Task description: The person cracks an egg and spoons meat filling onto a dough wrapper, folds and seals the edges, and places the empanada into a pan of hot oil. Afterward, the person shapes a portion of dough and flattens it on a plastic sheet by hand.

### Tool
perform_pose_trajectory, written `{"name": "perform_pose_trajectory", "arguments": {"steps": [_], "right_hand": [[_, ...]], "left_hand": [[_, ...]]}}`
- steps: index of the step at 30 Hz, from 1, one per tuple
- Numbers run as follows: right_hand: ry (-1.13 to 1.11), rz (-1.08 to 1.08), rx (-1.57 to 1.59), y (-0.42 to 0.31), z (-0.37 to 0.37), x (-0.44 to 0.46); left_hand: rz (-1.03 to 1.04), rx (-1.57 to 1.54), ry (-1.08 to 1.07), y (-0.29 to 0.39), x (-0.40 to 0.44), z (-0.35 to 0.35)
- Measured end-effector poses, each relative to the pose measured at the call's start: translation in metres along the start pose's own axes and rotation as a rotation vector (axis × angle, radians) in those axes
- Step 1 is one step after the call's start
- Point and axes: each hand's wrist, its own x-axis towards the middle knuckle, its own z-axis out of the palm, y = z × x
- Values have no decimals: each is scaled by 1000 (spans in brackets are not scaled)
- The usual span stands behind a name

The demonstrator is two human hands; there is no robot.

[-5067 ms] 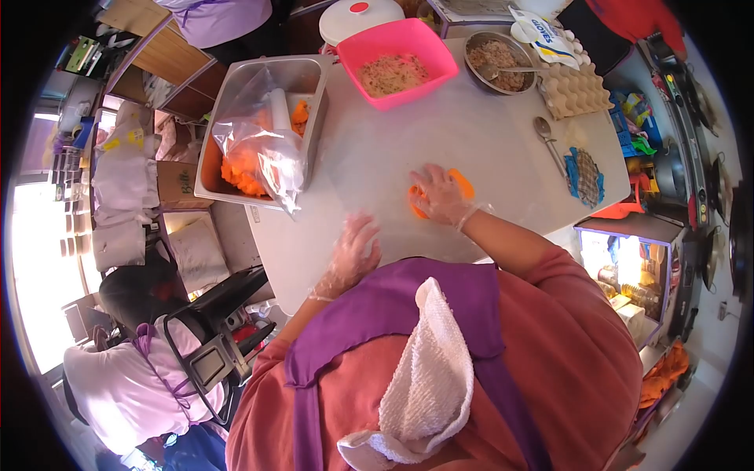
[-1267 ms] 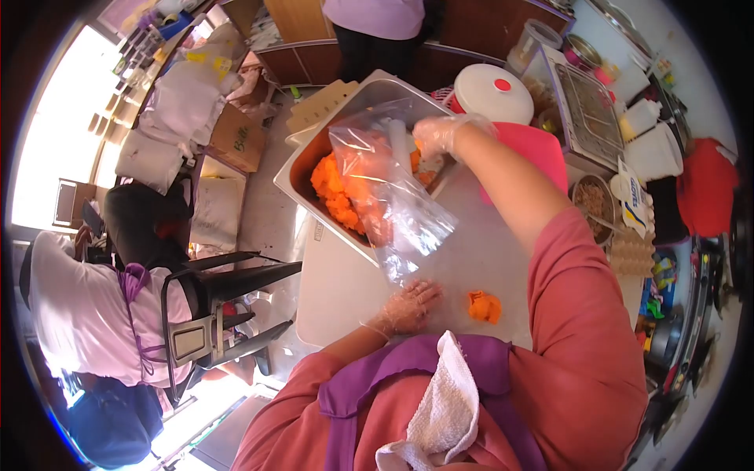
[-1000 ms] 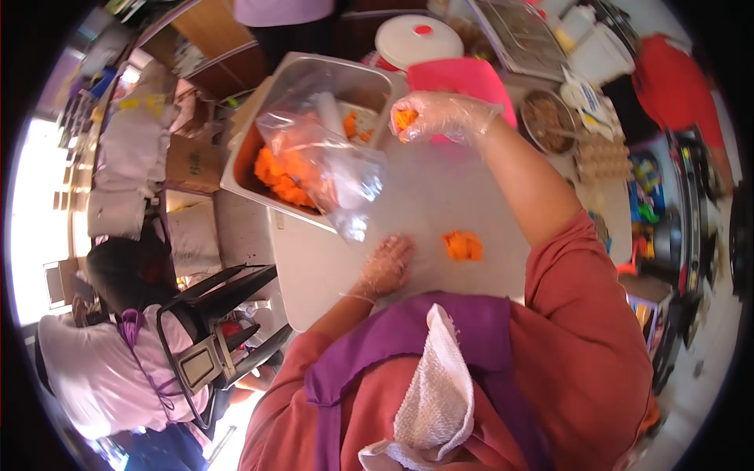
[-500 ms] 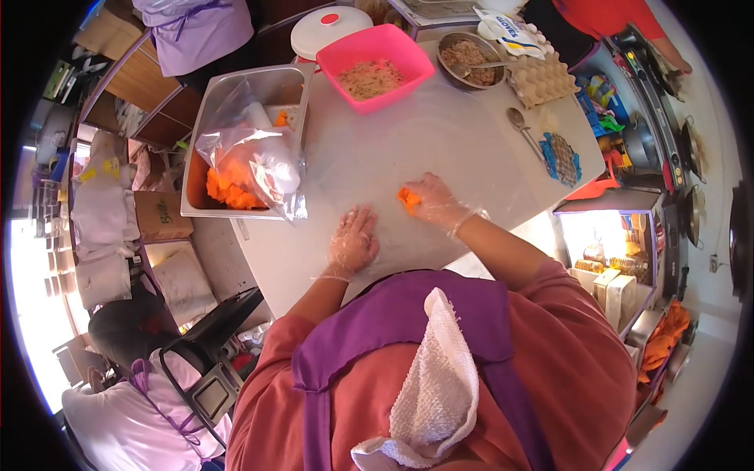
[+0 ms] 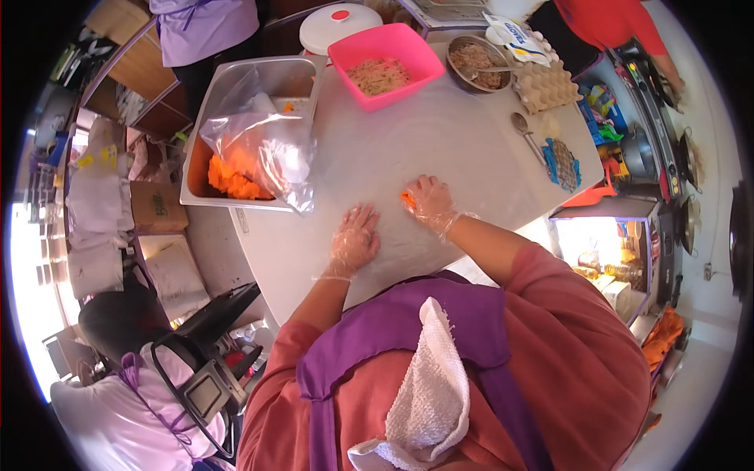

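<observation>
Both of my hands wear clear plastic gloves. My right hand (image 5: 430, 202) is closed over a small orange lump of mash (image 5: 408, 200), which peeks out at the left of the fingers, against the tabletop. To its left, my left hand (image 5: 356, 238) lies flat and holds nothing. Clear plastic film seems to lie on the table (image 5: 345, 149) around my hands. At the left corner stands a deep steel pan (image 5: 312, 88) with more orange mash (image 5: 228, 182) inside. A clear plastic bag (image 5: 294, 177) covers part of it.
Along the back are a pink bowl of crumbly filling (image 5: 428, 64), a white lidded pot (image 5: 339, 27), a metal bowl with a spoon (image 5: 471, 77) and an egg tray (image 5: 546, 86). A ladle (image 5: 530, 137) lies right. Co-workers (image 5: 208, 27) stand nearby; a black chair (image 5: 212, 314) is left.
My right fingers have come down over the orange lump, so less of it shows. My left hand stays nearly in place. The view has shifted slightly.
</observation>
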Motion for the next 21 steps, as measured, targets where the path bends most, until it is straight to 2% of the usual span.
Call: {"name": "perform_pose_trajectory", "arguments": {"steps": [8,11,13,14,15,16,17,18,19,20,21], "right_hand": [[20,-99,-28,10,5,10],[-152,-131,108,21,-10,28],[-634,-82,414,37,-24,63],[-646,-121,408,42,-33,76],[-698,33,512,44,-43,90],[-748,194,615,47,-46,96],[-756,164,616,48,-47,98],[-559,35,485,49,-45,98],[-359,-88,359,50,-43,97],[-365,-111,364,47,-39,93],[-344,-165,215,45,-29,90]], "left_hand": [[-41,-177,61,-9,-4,4],[-78,-265,126,-20,-5,11],[-109,-300,188,-8,-3,15],[-215,-245,103,2,0,7],[-320,-189,15,12,4,-2],[-348,-177,29,24,10,-11],[-451,-23,-72,39,20,-17],[-552,126,-178,51,27,-16],[-575,131,-173,59,31,-11],[-599,215,-154,68,33,-7],[-625,298,-134,76,34,-2]]}}
